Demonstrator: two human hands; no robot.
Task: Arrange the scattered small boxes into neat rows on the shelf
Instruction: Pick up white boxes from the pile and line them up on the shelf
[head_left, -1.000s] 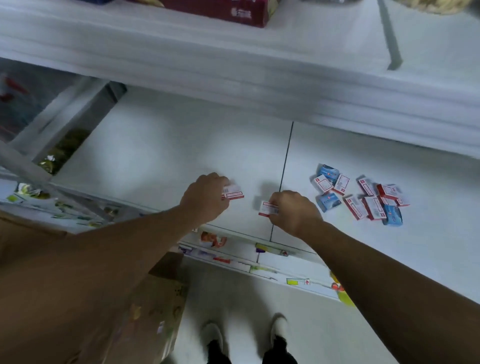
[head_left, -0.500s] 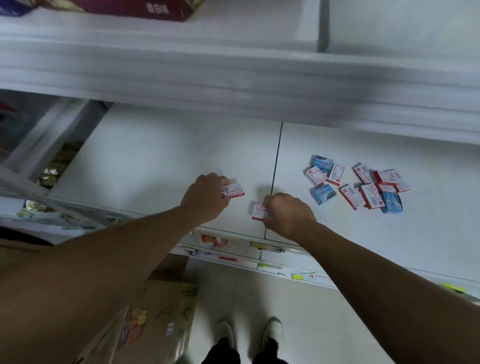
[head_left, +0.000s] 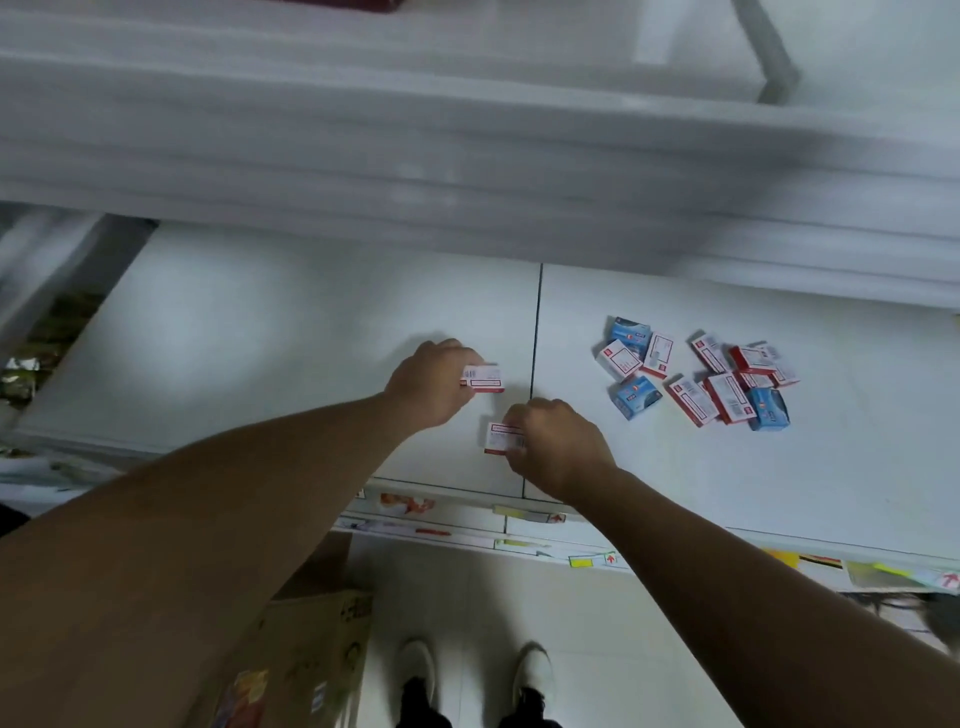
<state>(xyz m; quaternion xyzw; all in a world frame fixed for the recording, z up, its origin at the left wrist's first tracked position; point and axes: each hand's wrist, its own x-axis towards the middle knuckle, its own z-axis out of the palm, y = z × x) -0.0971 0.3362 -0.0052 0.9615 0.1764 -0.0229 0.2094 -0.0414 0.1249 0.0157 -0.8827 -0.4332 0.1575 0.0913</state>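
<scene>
On the white shelf (head_left: 260, 353), my left hand (head_left: 431, 384) grips a small red-and-white box (head_left: 485, 378) lying flat just left of the shelf's dark seam. My right hand (head_left: 558, 447) holds a second red-and-white box (head_left: 501, 438) a little nearer the front edge, below the first one. The two boxes lie close but apart. To the right, a loose heap of several small boxes (head_left: 727, 384), red-and-white and blue, is scattered at odd angles on the shelf.
An upper shelf (head_left: 467, 130) overhangs the back of the work surface. Price labels (head_left: 519, 514) line the front edge. A cardboard carton (head_left: 311, 639) stands on the floor at the lower left beside my white shoes (head_left: 472, 670).
Both hands stay on their boxes at nearly the same spots by the seam. The view has shifted a little, and the right hand's box sits slightly closer to the front edge.
</scene>
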